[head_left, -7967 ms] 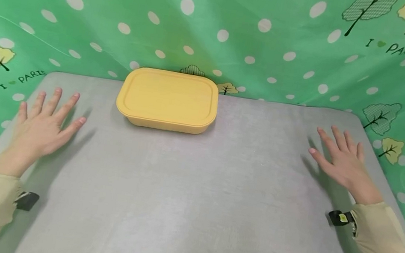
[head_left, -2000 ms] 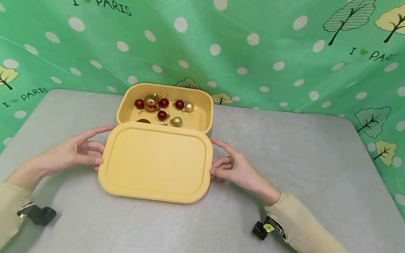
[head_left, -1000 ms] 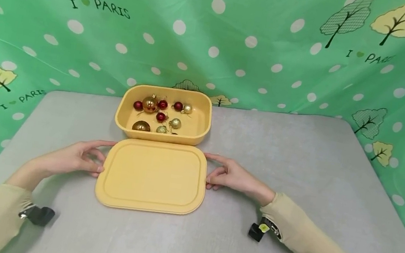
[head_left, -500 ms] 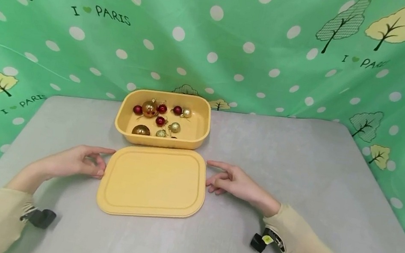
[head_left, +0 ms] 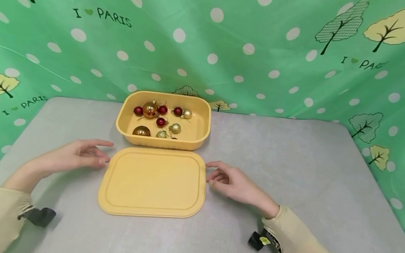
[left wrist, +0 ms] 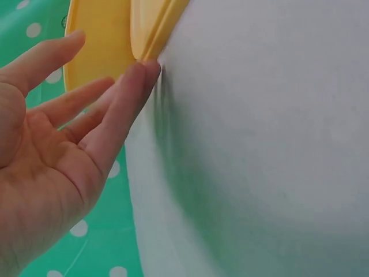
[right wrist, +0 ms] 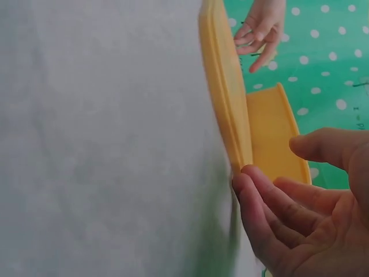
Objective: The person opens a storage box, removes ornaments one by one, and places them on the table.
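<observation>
A yellow rectangular lid lies flat on the grey table, just in front of a matching yellow box. Inside the box are several Christmas baubles: a large shiny gold bauble, a dark red bauble, a glittery gold bauble and others, some partly hidden by the front wall. My left hand is at the lid's left edge with fingers loosely extended. At the opposite edge my right hand has its fingertips right by the rim, thumb apart in the right wrist view. Neither hand grips the lid.
A green dotted curtain with printed trees hangs behind the table and along both sides. The box stands close to it at the table's back edge. Grey tabletop stretches right of the box and lid.
The lid has come off the box, baring the baubles, and moved toward me onto the table. Both hands moved in from the sides to hold it, and their fingers have just loosened from its edges.
</observation>
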`<action>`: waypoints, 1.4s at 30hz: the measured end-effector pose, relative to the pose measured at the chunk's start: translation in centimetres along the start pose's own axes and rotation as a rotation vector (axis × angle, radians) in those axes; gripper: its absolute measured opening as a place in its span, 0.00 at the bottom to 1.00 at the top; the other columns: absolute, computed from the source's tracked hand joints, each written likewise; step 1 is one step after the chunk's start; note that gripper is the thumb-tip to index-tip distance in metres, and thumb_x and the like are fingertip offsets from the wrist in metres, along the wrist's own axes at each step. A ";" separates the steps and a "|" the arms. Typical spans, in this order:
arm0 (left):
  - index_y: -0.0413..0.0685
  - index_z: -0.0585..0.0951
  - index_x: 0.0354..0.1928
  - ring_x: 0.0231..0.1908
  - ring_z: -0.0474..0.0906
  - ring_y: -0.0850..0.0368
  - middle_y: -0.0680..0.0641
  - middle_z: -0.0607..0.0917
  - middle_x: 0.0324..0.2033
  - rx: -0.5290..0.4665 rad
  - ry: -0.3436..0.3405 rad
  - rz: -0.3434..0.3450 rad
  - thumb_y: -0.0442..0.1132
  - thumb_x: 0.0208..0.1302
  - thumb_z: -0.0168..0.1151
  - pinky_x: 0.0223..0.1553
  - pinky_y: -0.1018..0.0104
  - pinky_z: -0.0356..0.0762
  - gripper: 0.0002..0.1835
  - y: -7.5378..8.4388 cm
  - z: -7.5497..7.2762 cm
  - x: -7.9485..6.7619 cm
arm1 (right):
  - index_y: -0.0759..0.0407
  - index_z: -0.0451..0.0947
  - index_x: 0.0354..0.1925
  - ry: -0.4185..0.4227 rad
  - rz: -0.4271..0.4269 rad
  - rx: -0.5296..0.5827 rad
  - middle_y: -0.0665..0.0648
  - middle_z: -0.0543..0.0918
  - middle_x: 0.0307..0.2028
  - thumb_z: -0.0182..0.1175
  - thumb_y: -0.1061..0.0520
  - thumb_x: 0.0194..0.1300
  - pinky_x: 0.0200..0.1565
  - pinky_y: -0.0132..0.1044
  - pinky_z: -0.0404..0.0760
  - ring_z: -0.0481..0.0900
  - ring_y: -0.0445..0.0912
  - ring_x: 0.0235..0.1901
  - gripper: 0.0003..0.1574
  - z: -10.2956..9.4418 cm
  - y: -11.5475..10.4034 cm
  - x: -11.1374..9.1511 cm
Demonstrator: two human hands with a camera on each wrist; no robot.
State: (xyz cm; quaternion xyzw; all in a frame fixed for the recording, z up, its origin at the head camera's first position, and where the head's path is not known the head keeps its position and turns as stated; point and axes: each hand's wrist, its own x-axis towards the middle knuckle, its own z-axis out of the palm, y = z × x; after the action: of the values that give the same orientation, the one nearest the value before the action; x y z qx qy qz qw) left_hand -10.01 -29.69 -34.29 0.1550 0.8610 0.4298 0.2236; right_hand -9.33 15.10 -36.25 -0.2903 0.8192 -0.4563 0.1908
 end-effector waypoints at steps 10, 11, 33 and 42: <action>0.43 0.42 0.76 0.65 0.54 0.26 0.28 0.50 0.71 0.060 0.243 0.036 0.44 0.68 0.61 0.59 0.34 0.61 0.47 1.3 -0.6 3.0 | 0.69 0.74 0.57 0.028 0.020 0.051 0.60 0.84 0.41 0.56 0.65 0.68 0.47 0.39 0.79 0.82 0.48 0.42 0.20 -0.4 0.3 0.0; 0.43 0.41 0.76 0.66 0.52 0.26 0.29 0.47 0.71 0.070 0.255 0.045 0.44 0.67 0.62 0.59 0.33 0.59 0.48 1.5 -0.7 3.4 | 0.69 0.74 0.57 0.027 0.023 0.056 0.60 0.84 0.41 0.56 0.65 0.68 0.46 0.39 0.79 0.82 0.49 0.42 0.20 -0.4 0.3 0.0; 0.53 0.27 0.75 0.70 0.33 0.30 0.35 0.31 0.73 0.183 0.136 0.075 0.49 0.63 0.64 0.64 0.31 0.39 0.58 1.2 -1.7 9.5 | 0.70 0.72 0.58 0.044 0.027 0.157 0.64 0.82 0.42 0.54 0.64 0.69 0.45 0.36 0.80 0.82 0.54 0.43 0.21 -0.3 0.0 0.2; 0.56 0.20 0.72 0.69 0.31 0.28 0.37 0.25 0.72 0.121 0.122 0.021 0.49 0.61 0.67 0.65 0.34 0.37 0.64 1.2 -1.5 10.0 | 0.75 0.69 0.58 0.100 -0.058 0.211 0.70 0.80 0.43 0.50 0.69 0.65 0.45 0.39 0.80 0.80 0.59 0.43 0.22 -1.2 -0.7 1.7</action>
State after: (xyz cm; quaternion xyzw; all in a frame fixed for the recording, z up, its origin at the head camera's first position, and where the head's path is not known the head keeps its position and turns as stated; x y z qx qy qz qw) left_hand -19.18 -25.41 -35.02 0.1506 0.8957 0.3879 0.1566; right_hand -11.05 14.46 -35.09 -0.2688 0.7663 -0.5594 0.1659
